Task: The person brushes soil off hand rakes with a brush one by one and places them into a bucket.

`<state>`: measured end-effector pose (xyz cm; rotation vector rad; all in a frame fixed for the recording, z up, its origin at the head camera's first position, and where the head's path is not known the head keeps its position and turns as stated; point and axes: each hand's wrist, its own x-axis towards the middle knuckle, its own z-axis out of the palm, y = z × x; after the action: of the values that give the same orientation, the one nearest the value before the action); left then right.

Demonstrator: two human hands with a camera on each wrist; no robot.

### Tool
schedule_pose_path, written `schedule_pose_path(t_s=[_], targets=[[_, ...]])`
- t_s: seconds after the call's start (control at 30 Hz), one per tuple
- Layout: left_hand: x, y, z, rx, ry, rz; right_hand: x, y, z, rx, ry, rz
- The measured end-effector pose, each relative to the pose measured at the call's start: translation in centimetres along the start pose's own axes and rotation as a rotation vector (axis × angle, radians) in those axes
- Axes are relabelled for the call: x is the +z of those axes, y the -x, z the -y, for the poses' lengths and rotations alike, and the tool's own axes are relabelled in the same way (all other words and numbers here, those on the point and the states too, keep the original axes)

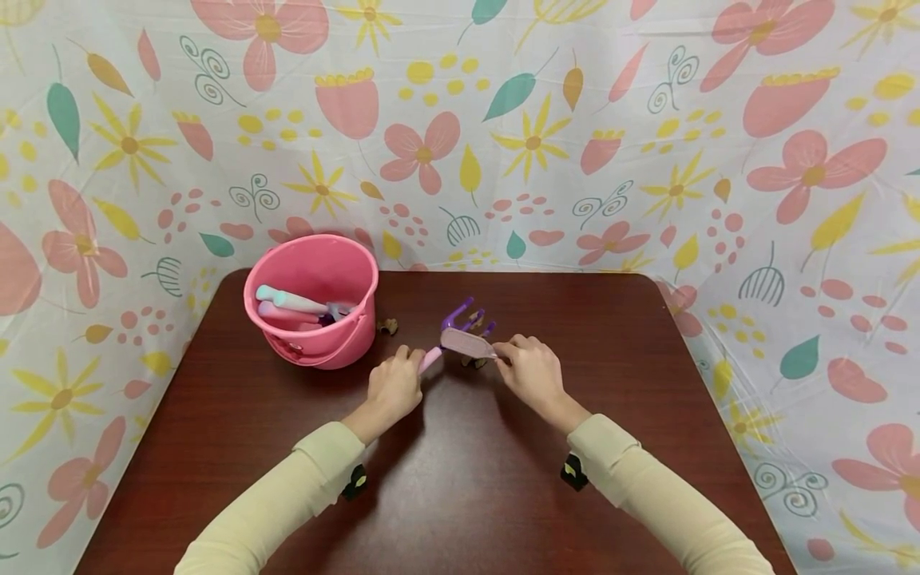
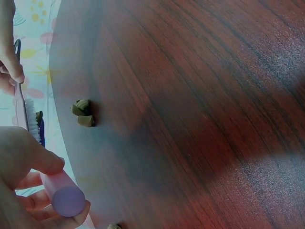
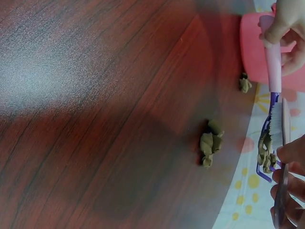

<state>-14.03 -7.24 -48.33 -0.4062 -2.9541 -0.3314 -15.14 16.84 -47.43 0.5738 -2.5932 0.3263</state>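
My left hand grips the pink handle of a small hand rake with purple tines, which point away to the right. In my right hand is a pink brush, held by its narrow handle. The brush's white bristles face the rake and lie against its purple neck and tines in the right wrist view. Brownish-green clumps cling among the tines. Below the tools, more clumps of the same stuff lie on the table.
A pink bucket stands at the back left, its handle folded down in front. Inside lean tools, one with a pale blue handle. A loose clump lies beside the bucket. Flowered cloth hangs behind the dark wooden table.
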Motion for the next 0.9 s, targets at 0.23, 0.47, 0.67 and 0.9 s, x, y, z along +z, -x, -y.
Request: schedule_pose_path(t_s=[0.23,0.47,0.67,0.9], targets=[[0.0,0.0,0.0,-0.012,0.003,-0.014,0.0,0.1,-0.1,0.011,0.016,-0.007],[0.0,0.0,0.3,-0.024,0.005,-0.014,-0.1,0.2,-0.5,0.025,0.028,-0.002],[0.1,0.0,0.5,-0.025,-0.006,-0.004,-0.2,0.5,-0.9,0.014,0.03,-0.015],[-0.1,0.1,0.9,-0.033,-0.005,-0.028,-0.2,0.9,-1.7,0.025,0.049,-0.026]])
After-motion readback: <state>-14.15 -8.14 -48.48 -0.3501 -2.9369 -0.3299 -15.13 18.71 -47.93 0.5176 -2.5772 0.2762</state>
